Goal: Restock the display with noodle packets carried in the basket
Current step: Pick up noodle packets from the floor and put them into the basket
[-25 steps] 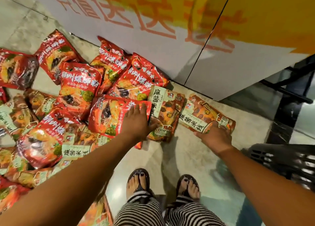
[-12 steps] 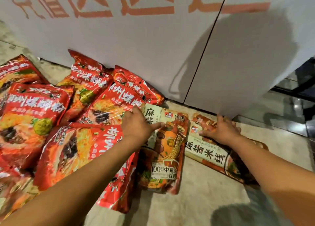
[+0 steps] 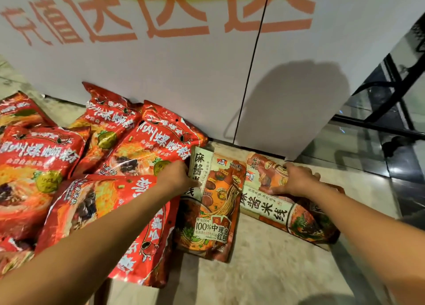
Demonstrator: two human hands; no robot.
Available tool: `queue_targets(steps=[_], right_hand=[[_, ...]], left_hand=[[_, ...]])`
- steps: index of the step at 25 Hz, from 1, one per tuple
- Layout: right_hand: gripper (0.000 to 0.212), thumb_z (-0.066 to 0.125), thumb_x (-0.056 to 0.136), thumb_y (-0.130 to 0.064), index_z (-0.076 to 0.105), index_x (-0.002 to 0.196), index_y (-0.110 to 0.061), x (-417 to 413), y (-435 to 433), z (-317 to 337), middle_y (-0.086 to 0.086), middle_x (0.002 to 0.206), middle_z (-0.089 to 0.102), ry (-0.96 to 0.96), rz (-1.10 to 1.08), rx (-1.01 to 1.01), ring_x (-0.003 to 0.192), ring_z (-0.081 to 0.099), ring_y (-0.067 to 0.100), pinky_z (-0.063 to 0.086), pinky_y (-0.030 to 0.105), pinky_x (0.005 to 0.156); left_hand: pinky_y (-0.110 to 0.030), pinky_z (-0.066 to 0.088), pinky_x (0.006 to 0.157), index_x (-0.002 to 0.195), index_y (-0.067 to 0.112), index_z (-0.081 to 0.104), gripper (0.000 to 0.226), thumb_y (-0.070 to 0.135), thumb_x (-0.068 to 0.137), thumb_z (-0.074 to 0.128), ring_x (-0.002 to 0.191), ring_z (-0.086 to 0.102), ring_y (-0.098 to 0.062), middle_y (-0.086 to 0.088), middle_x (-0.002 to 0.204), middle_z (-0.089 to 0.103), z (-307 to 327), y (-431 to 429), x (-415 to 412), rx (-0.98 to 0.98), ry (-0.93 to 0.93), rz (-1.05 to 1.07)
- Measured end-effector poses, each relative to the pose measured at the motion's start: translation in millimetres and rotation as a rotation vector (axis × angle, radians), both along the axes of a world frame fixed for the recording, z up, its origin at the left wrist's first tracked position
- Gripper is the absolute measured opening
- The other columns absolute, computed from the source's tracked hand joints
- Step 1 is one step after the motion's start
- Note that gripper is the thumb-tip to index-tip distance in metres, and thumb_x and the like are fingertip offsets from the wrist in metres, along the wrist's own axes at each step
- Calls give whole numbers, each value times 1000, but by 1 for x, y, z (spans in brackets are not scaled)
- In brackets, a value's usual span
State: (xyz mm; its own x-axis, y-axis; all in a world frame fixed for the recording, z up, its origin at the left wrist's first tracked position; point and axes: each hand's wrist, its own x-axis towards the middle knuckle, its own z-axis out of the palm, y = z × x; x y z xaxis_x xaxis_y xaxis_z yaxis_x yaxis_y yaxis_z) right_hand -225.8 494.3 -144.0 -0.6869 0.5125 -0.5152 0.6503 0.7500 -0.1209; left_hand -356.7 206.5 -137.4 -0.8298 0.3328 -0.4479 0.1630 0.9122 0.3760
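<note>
Beige speckled floor (image 3: 264,277) at foot of white panel wall with big orange characters (image 3: 161,58); stock laid straight on the floor.

Task items at centre frame:
- Brown-and-cream noodle packet with cream label strip (image 3: 213,215), lengthwise, top end near the wall.
- Second brown-and-cream noodle packet (image 3: 289,212) just right of it, skewed, long side running toward lower right.
- Touching or overlapping along the shared edge; can't tell which.

Hands:
- Right hand (image 3: 296,180): fingers curled over the upper end of the skewed packet, thumb on its face, gripping it.
- Left hand (image 3: 177,178): fingertips at the cream strip of the centre packet, beside the glossy red noodle packets (image 3: 103,212) piled across left frame. Pinch or flat press: cannot tell, only the back of the hand showing.

Step in hand, at a guess: squaring the row. To do it well:
- Pin the centre packet with the left.
- Swing the skewed one with the right until parallel, top end to the wall, label up.
- Slide rather than lift.
- Soft bags, likely brittle contents, so no squeezing mid-body.
- Avoid riding up over the red pile.

Hidden or unclear:
- Basket out of frame, so stock left to place unknown.
- Red pile cut off at left and bottom-left edges.
- Part of the skewed packet covered by the right forearm.
- Dark glass and black framing (image 3: 391,143) at right frame: reflections only, nothing readable.
</note>
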Motion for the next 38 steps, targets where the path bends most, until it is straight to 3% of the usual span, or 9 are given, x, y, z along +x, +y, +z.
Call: queue_targets(steps=[6,9,14,19,22,26,29,34,38], right_hand=[[73,87,51,-63,61,102,-18,7,1,4,2,105,68,4,-59,-93,97,62,23,50,36,89],[53,90,55,-53,68,89,-18,5,7,17,0,85,70,7,-96,-224,79,66,18,53,30,75],[32,88,66,-19,67,89,-11,1,-4,46,6,78,70,451,-446,-680,69,68,21,52,27,61],[106,100,23,-40,65,117,-5,-16,-16,49,21,103,73,444,-544,-1085,94,71,38,54,56,88],[112,101,27,-38,60,127,-6,-27,-29,39,22,117,68,384,-540,-1282,102,69,38,54,56,89],[80,97,41,-29,66,111,-4,-44,-62,31,19,100,73,359,-551,-1409,79,74,31,60,42,61],[68,83,54,-25,64,114,-1,-52,-83,16,19,95,73,398,-655,-1311,69,74,29,60,41,55],[55,82,63,-24,64,111,-3,-61,-74,-7,19,96,73,371,-710,-1237,72,73,29,61,44,65],[101,101,27,-34,63,116,-7,-70,-63,-24,20,108,72,255,-652,-1279,95,72,35,58,49,81]], left_hand=[[-28,45,66,87,20,56,19,36,94,63,82,61,-22,-1,86,65,6,-2,12,2,46,-91],[-24,35,54,89,14,47,21,31,101,52,63,47,-12,1,74,51,16,-12,13,358,-193,-6],[-22,45,60,98,9,46,20,28,104,44,73,55,-16,-6,86,58,39,-12,7,860,-238,458],[-35,51,70,114,4,56,27,25,106,41,87,63,-26,-14,101,67,42,-31,-23,1141,-200,743],[-31,53,69,94,8,59,24,20,106,41,73,66,-18,-5,83,72,48,-49,-36,1246,-181,869],[-20,37,43,81,13,52,26,19,104,44,51,49,-17,-2,57,56,30,-63,-49,1083,-127,1061],[-19,36,39,104,6,50,19,22,105,41,51,46,-18,-5,67,50,6,-60,-40,940,-108,1072],[-32,56,73,117,6,56,67,37,66,86,85,71,-23,-14,105,71,2,-64,-41,906,-344,857],[-24,53,54,109,0,62,43,20,76,80,70,73,-20,-16,96,75,-1,-59,-42,807,-471,821]])
